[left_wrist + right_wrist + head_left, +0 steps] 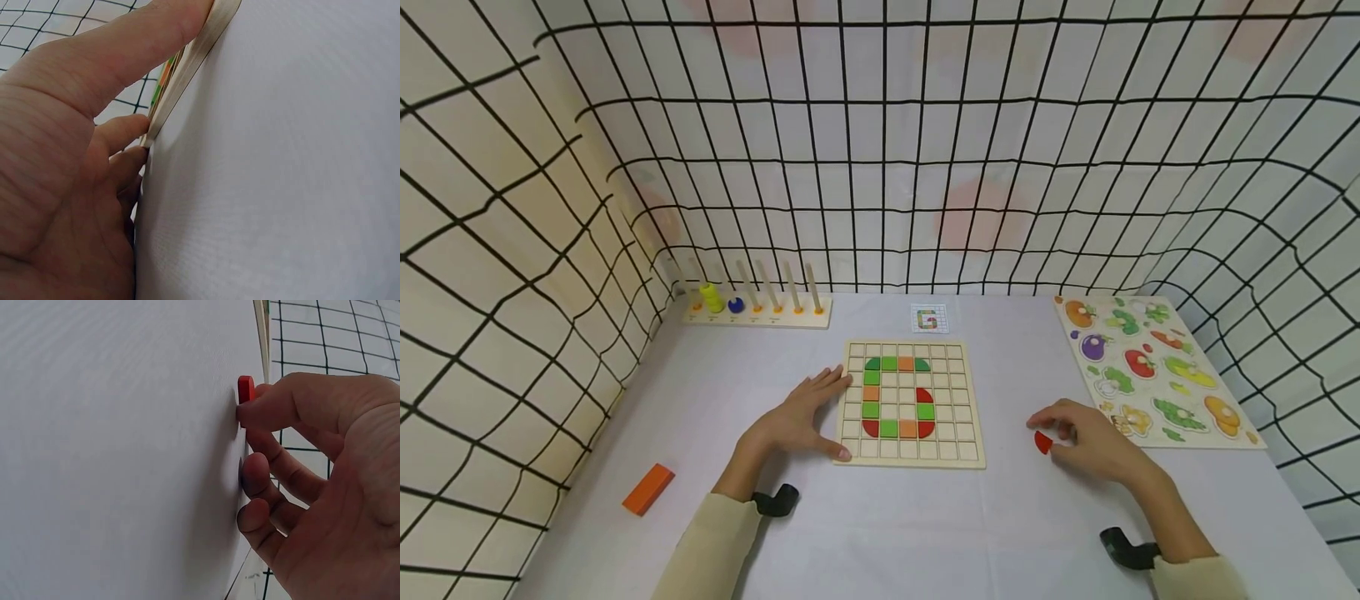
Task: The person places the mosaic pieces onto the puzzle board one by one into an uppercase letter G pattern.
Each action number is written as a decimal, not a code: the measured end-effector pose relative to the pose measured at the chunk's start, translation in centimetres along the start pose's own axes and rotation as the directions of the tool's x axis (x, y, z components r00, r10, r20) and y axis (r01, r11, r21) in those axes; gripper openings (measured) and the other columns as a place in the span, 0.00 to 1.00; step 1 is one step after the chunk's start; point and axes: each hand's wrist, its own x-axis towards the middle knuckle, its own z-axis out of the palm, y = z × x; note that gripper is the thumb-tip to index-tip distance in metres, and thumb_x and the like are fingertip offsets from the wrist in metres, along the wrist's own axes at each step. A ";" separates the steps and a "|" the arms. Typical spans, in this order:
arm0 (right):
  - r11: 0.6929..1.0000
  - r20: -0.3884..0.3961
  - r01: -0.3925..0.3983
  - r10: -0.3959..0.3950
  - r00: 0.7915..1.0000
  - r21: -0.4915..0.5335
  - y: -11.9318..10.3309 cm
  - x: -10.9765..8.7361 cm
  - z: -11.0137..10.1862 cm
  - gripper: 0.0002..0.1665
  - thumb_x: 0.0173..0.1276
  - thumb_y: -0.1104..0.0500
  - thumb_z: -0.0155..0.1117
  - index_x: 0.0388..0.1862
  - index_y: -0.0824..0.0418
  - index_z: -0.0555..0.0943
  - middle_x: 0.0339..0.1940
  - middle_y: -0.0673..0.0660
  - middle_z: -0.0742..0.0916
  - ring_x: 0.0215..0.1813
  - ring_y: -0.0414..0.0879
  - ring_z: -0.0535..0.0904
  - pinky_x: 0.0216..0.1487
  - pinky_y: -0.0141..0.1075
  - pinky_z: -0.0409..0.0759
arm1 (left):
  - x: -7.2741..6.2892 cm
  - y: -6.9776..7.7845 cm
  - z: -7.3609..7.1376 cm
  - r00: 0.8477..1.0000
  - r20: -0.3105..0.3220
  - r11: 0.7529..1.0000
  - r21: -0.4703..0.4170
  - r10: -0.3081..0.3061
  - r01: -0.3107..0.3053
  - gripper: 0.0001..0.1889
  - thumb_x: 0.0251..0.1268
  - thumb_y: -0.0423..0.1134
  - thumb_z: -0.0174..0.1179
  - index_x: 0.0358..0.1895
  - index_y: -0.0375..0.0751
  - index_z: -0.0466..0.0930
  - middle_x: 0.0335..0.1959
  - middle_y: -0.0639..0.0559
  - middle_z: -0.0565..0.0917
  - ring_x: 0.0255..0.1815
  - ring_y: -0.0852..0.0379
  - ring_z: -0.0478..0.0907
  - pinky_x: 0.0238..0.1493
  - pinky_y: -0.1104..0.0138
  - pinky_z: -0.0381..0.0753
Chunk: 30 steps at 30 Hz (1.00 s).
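Observation:
A wooden grid board [956, 413] lies mid-table, with green, orange and red tiles [889, 428] set in a shape like a letter G. My left hand [797, 421] rests along its left side, fingers spread, thumb and fingertips at the rim. To the right of the board, my right hand [1093, 442] pinches a red quarter-round tile [1042, 442] between thumb and fingers. In the right wrist view the red tile [245, 389] stands on edge close over the white cloth, its lower part hidden by the thumb.
A small pattern card [929, 318] lies behind the board. At the back left stands a peg rack [756, 317] with a few rings. A vegetable puzzle board [1157, 367] sits at right, an orange block [648, 489] at front left. Black netting [884, 102] encloses the table.

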 end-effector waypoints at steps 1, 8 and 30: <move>1.000 0.005 -0.003 0.003 1.000 -0.001 -0.1 0.1 0.1 0.24 0.57 0.68 0.72 0.51 0.45 0.87 0.43 0.44 0.84 0.42 0.42 0.73 0.39 0.29 0.76 | 0.0 0.0 0.0 1.000 -0.002 1.000 -0.002 0.005 -0.005 0.66 0.40 0.64 0.81 0.84 0.50 0.52 0.87 0.52 0.46 0.88 0.49 0.39 0.86 0.47 0.39; 1.000 -0.010 -0.027 0.027 1.000 -0.009 -0.8 1.2 0.9 0.14 0.62 0.58 0.76 0.46 0.49 0.86 0.38 0.47 0.83 0.39 0.43 0.73 0.37 0.30 0.74 | 0.1 -0.3 0.1 1.000 -0.007 1.000 -0.008 0.016 -0.016 0.66 0.40 0.63 0.81 0.84 0.49 0.52 0.87 0.51 0.47 0.88 0.48 0.39 0.86 0.47 0.39; 0.999 -0.058 -0.040 0.040 0.997 0.005 -1.4 2.0 1.2 0.15 0.64 0.59 0.75 0.49 0.56 0.86 0.37 0.49 0.83 0.38 0.44 0.73 0.35 0.29 0.74 | 0.0 -0.3 -0.1 1.000 -0.009 1.000 -0.010 0.027 -0.027 0.67 0.39 0.64 0.82 0.84 0.49 0.52 0.87 0.50 0.46 0.88 0.47 0.39 0.86 0.47 0.39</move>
